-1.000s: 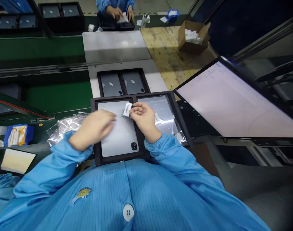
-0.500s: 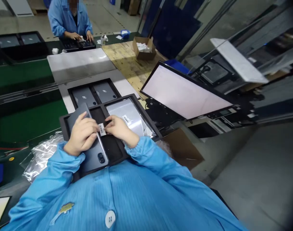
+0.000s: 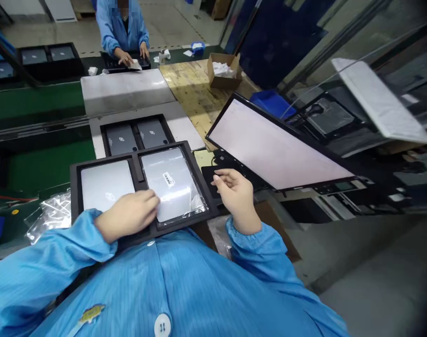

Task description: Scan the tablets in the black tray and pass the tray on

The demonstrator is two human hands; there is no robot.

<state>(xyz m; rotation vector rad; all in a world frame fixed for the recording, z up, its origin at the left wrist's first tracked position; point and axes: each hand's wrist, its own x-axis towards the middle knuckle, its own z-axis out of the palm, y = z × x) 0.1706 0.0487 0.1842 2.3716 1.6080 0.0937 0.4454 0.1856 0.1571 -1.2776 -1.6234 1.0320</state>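
A black foam tray (image 3: pixel 195 164) with two compartments lies against my front. In its left compartment rests a bare grey tablet (image 3: pixel 106 185), back up, its lower part covered by my hand. The right compartment holds a tablet in clear film (image 3: pixel 173 196) with a white barcode label (image 3: pixel 169 179). My left hand (image 3: pixel 131 213) is over the tray's middle, fingers curled together at the wrapped tablet's left edge; whatever they grip is hidden. My right hand (image 3: pixel 236 196) is raised right of the tray, thumb and fingertips pinched together. Anything between them is too small to make out.
Beyond my tray sits another black tray (image 3: pixel 104 140) with two grey tablets. A monitor (image 3: pixel 276 145) stands tilted at the right. Crumpled clear plastic bags (image 3: pixel 54 213) lie at the left. Across the bench a person in blue (image 3: pixel 124 32) works at a tray; a cardboard box (image 3: pixel 223 82) stands nearby.
The bare tablet, earlier tilted up in my left hand, now lies flat in the left compartment. My right hand has moved from the tray's middle out to the right.
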